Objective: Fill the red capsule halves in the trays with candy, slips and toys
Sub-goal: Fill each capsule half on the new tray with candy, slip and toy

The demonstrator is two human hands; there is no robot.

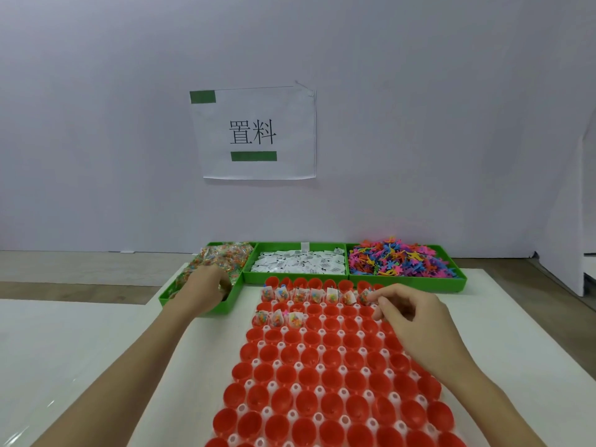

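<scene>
White paper sign (259, 133) taped to pale grey wall (419, 108), black characters printed at centre, green tape strip (202, 97) at upper left corner, second green strip (253, 156) under characters. White sheet (64, 343) spread over tabletop. Bare wood-tone strip (80, 269) behind, along wall base.

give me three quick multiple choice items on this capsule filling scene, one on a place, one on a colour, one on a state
1. Where is the left hand?
A. in the candy bin
B. in the slip bin
C. on the wall sign

2. What colour are the supply bins?
A. blue
B. green
C. yellow

3. The capsule halves nearest the camera are:
A. capped
B. filled with candy
C. open, no candy packets

Key: 1 A, its fingers reach among the candy packets; 2 B, all three bin walls are green; 3 C, packets show only in the far rows, where the right hand works.
</scene>
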